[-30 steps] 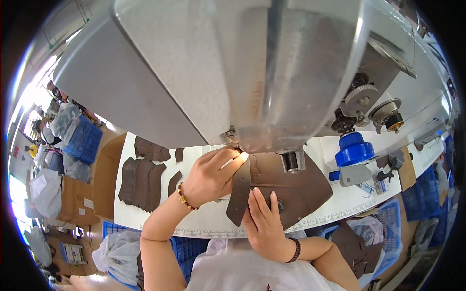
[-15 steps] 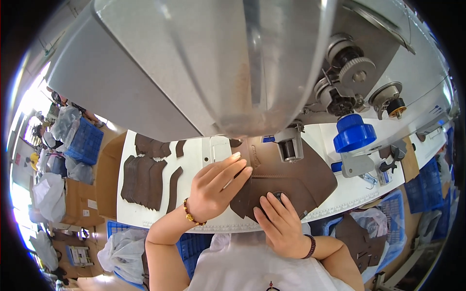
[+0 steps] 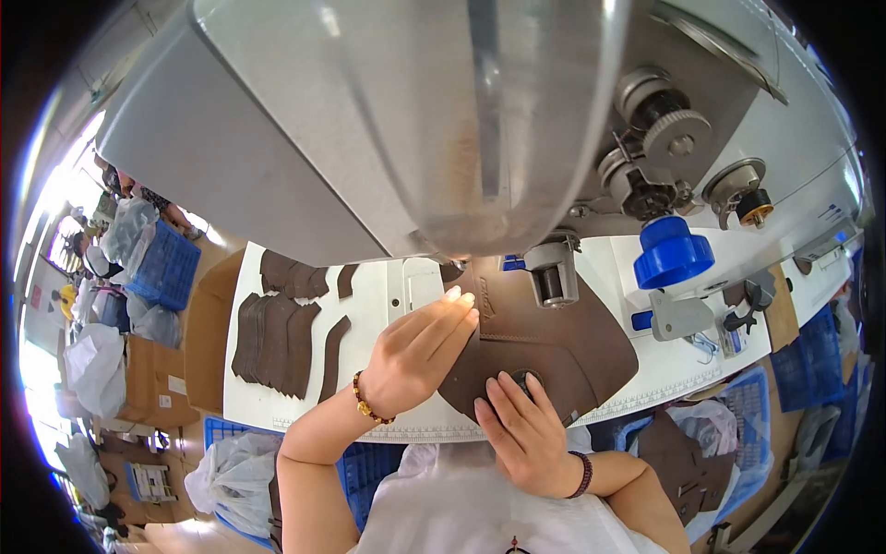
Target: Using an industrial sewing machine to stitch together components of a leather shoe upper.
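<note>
A brown leather panel [image 3: 591, 323] with a stitched seam lies on the white table beneath the head of a grey sewing machine [image 3: 295, 120]. My left hand [image 3: 406, 360] rests at the panel's left edge, fingers stretched forward and held close together, the tips near the stitching area. Flat on the near part of the panel lies my right hand [image 3: 531, 439], its fingers slightly apart beside a round dark fitting [image 3: 523, 380]. Neither hand grips anything. The machine's housing hides the needle point.
Several brown leather strips [image 3: 272, 342] lie at the left of the white table [image 3: 369, 291]. A blue knob [image 3: 674, 254] juts from the machine on the right. Below the table's front edge stand blue crates, one with leather pieces [image 3: 683, 462]. Cardboard boxes [image 3: 152, 379] stand at far left.
The fingers of my left hand have drawn closer together. My right hand has slid slightly left on the leather panel, and the panel has shifted a little with it.
</note>
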Demonstrator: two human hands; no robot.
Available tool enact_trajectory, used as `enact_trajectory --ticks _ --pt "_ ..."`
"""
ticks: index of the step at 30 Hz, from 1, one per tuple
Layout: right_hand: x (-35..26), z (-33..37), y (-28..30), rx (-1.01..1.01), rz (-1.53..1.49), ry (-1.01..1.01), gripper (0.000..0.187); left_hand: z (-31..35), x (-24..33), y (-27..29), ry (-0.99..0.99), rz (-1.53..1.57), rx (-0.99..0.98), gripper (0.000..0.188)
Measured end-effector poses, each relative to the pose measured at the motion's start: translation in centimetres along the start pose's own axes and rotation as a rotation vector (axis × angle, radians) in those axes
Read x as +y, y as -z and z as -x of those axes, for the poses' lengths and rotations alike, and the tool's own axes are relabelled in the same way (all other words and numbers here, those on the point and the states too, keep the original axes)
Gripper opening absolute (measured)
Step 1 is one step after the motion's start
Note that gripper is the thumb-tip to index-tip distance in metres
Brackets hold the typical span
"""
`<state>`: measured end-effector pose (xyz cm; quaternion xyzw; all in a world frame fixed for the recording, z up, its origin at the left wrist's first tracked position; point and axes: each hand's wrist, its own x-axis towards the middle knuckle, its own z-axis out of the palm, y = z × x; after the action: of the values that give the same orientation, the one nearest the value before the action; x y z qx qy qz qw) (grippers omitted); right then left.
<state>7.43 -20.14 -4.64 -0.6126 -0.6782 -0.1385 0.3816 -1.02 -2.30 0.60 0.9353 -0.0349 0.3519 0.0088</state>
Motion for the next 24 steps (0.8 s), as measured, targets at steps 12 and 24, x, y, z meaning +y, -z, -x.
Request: enact_trajectory --ticks 12,24 --pt "-0.1 -0.4 -0.1 -0.006 0.004 -0.009 0.03 -0.2 -0.8 0.1 -0.066 -0.021 0.009 0.024" --pt "1.3 -2.2 0.2 -0.018 -0.018 -0.02 0.034 -1.1 -2.8 0.1 0.022 0.119 -0.03 0.032"
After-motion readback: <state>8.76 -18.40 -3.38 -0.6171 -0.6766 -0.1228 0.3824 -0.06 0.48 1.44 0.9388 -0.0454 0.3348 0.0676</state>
